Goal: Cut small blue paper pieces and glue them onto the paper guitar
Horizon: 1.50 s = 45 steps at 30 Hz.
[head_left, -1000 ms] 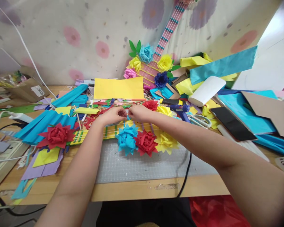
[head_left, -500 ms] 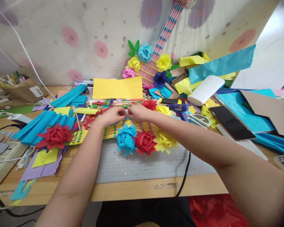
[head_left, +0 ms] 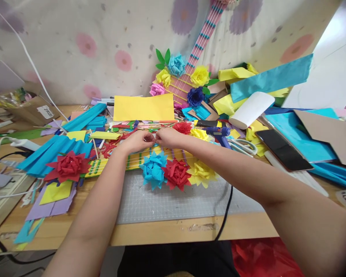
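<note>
Paper guitar (head_left: 138, 159) lies flat on worktop (head_left: 161, 231), near cutting mat's far edge. We bring left hand (head_left: 137, 141) and right hand (head_left: 167, 137) together over its body; fingers of both pinch small scrap. Step, in our judgement: attaching decoration above blue flower (head_left: 153, 169). Next move calls for precise placement and firm press.

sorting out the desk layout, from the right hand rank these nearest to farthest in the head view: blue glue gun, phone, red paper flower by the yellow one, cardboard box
1. Red paper flower: just below the right hand, toward the person.
2. Blue glue gun: a little to the right.
3. Phone: well to the right, on the teal paper.
4. Cardboard box: far left, by the wall.
</note>
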Available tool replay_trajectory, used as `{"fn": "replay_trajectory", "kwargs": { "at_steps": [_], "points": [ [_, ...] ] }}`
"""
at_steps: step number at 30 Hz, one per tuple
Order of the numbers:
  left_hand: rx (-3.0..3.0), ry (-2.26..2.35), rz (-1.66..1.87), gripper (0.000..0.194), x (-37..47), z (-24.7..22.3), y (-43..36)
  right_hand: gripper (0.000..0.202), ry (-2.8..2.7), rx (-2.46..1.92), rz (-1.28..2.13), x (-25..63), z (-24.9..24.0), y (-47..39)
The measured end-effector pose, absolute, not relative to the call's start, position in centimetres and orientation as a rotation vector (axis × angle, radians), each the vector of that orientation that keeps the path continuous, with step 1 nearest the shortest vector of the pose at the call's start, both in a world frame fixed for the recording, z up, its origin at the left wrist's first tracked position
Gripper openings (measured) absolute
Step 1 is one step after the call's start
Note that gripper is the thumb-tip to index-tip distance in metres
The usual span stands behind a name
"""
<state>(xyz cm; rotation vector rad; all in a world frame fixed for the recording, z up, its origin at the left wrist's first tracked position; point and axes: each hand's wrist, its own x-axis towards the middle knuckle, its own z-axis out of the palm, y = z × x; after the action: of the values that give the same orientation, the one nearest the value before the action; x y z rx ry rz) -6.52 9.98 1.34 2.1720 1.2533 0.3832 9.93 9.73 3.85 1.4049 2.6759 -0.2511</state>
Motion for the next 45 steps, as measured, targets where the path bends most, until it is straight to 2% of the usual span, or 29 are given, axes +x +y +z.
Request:
{"fn": "replay_trajectory", "kwargs": {
  "at_steps": [14,22,31,39,45],
  "points": [
    [2.167,1.308,0.376,0.027,-6.4,1.6,9.8,0.027,2.72,1.381,-0.358,10.6,4.0,10.0],
    [2.14,1.312,0.395,0.024,-6.2,1.8,9.7,0.026,2.777,1.346,-0.234,10.4,3.8,9.7],
    [2.173,1.325,0.432,0.025,-6.0,1.7,9.6,0.028,2.756,1.395,-0.33,10.4,3.7,9.6],
    [2.147,1.318,0.437,0.027,-6.1,1.5,9.6,0.023,2.754,1.729,-0.663,11.5,5.9,9.7],
    [2.064,1.244,0.541,0.028,-6.5,2.4,9.5,0.021,2.624,1.721,-1.008,12.5,6.7,9.9]
  ]
}}
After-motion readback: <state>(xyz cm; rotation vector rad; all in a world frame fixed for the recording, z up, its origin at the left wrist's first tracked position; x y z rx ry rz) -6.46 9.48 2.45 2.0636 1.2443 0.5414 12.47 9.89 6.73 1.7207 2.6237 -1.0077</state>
